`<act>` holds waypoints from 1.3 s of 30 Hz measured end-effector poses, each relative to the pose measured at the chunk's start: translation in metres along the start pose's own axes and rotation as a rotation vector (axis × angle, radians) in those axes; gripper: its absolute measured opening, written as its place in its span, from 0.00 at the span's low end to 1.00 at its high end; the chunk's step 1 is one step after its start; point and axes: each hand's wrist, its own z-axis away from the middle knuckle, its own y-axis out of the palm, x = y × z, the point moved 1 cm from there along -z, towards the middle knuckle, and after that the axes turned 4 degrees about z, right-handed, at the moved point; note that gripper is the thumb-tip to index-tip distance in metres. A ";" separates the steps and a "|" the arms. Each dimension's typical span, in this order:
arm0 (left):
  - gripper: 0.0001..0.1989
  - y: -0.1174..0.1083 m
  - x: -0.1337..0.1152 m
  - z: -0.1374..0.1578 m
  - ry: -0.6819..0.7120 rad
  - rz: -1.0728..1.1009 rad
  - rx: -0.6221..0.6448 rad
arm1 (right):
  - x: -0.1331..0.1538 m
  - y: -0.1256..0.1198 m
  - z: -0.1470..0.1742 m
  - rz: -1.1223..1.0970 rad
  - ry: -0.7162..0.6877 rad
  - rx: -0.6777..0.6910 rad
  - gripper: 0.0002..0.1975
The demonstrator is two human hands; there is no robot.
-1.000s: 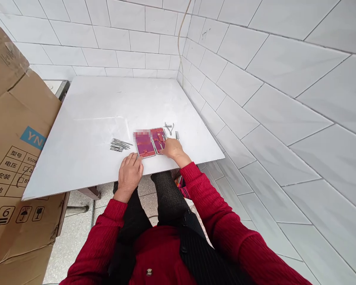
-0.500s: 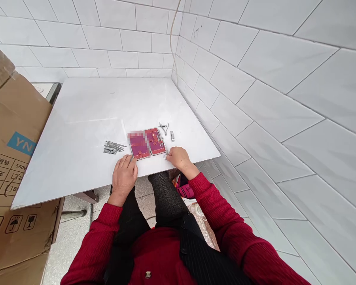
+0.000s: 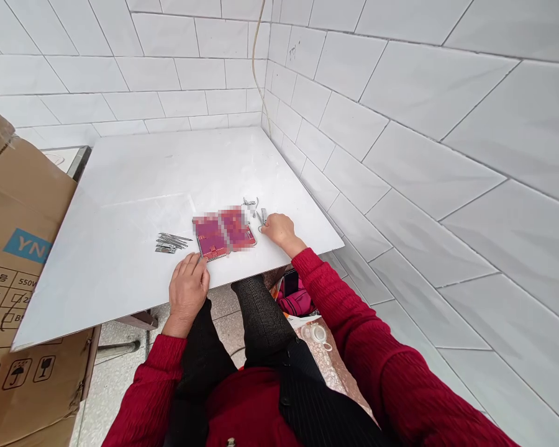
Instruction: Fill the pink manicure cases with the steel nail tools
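An opened red manicure case (image 3: 210, 243) with a purple lining lies near the table's front edge, partly blurred. At its near left corner, my left hand (image 3: 189, 282) has its curled fingers and thumb closed on the edge. To the right of the case, my right hand (image 3: 280, 230) pinches small scissors (image 3: 260, 228), whose loop and blades show beside the fingertips. A nail clipper (image 3: 263, 214) lies just behind that hand. Farther back are cuticle nippers (image 3: 250, 202). Several slim metal nail tools (image 3: 173, 239) lie together left of the case, with another clipper (image 3: 165, 249) among them.
The white table (image 3: 97, 267) meets tiled walls (image 3: 400, 149) at the back and right. A large cardboard box (image 3: 28, 205) stands against the left side. Below the right edge are a pink bag (image 3: 298, 300) and a clear round lid-like item (image 3: 315, 334).
My right hand has moved away from me along the right of the case with the scissors, reaching the nail clipper. My left hand stays at the case corner. The whole view has shifted slightly.
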 end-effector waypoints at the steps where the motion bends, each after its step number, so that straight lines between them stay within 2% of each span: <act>1: 0.17 0.000 0.000 0.000 0.003 -0.005 -0.001 | -0.001 -0.001 -0.003 -0.002 -0.004 -0.004 0.08; 5: 0.17 0.000 0.000 0.000 0.012 -0.011 -0.001 | -0.001 -0.001 -0.002 -0.030 -0.014 -0.070 0.08; 9: 0.17 0.000 -0.001 0.000 0.007 0.004 0.002 | 0.011 -0.001 -0.004 -0.168 -0.075 -0.137 0.09; 12: 0.18 -0.002 -0.002 0.000 0.015 -0.002 0.002 | 0.026 0.000 -0.017 -0.297 -0.087 -0.106 0.10; 17: 0.18 -0.006 -0.004 0.000 0.030 0.001 0.012 | 0.039 0.009 -0.043 -0.493 -0.065 -0.009 0.06; 25: 0.17 -0.006 -0.001 0.001 0.027 0.027 0.020 | 0.053 0.013 -0.060 -0.618 -0.077 -0.031 0.07; 32: 0.15 -0.007 -0.002 -0.001 0.007 0.062 0.021 | 0.060 0.008 -0.062 -0.503 -0.130 -0.042 0.06; 39: 0.14 -0.008 -0.001 -0.002 -0.007 0.068 0.010 | 0.071 0.003 -0.068 -0.488 -0.166 -0.027 0.07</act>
